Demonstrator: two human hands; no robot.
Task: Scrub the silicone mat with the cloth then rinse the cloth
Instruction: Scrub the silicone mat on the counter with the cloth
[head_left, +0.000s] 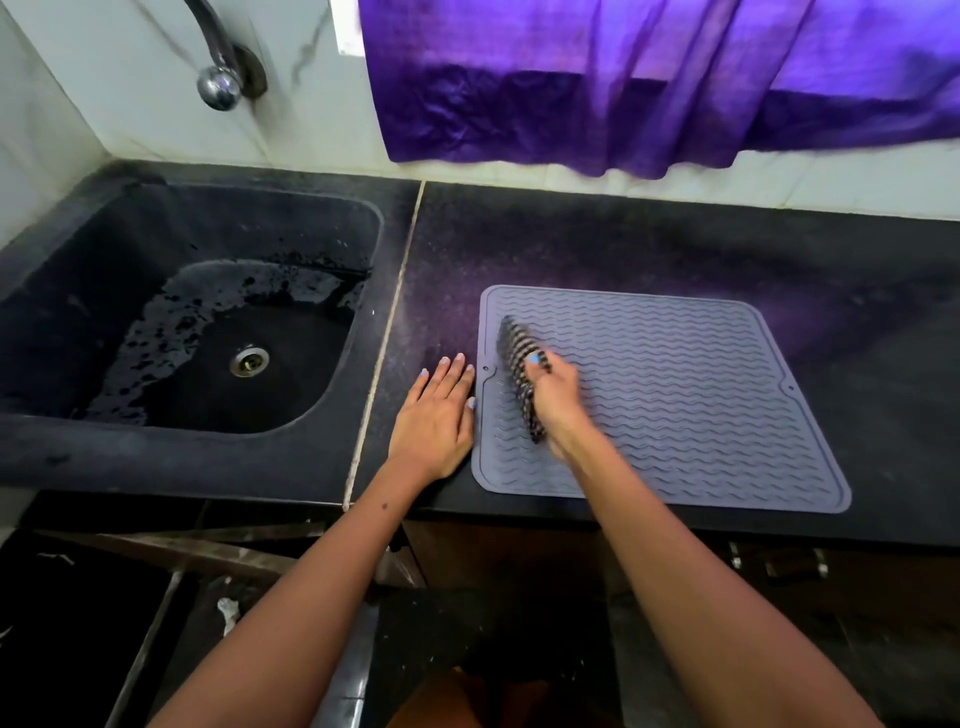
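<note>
Grey silicone mat (675, 395), lying on the counter (675, 244) right of the sink (208, 312), is being scrubbed with a checked cloth (522, 379) clenched in the right hand (556, 400). The left hand (434, 415), flat and empty, is being pressed just beside the mat's left edge; firm overlapping strokes should be worked along the ridges.

You held a dark checked cloth (521, 378) on the grey wave-ribbed mat (675, 395); beyond the mat hung a purple curtain (623, 88)

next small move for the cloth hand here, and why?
Probably sweep the cloth rightward across the mat. The right hand has it only near the mat's left edge, the rest looks unscrubbed, and the left hand lies flat on the counter beside that edge.
</note>
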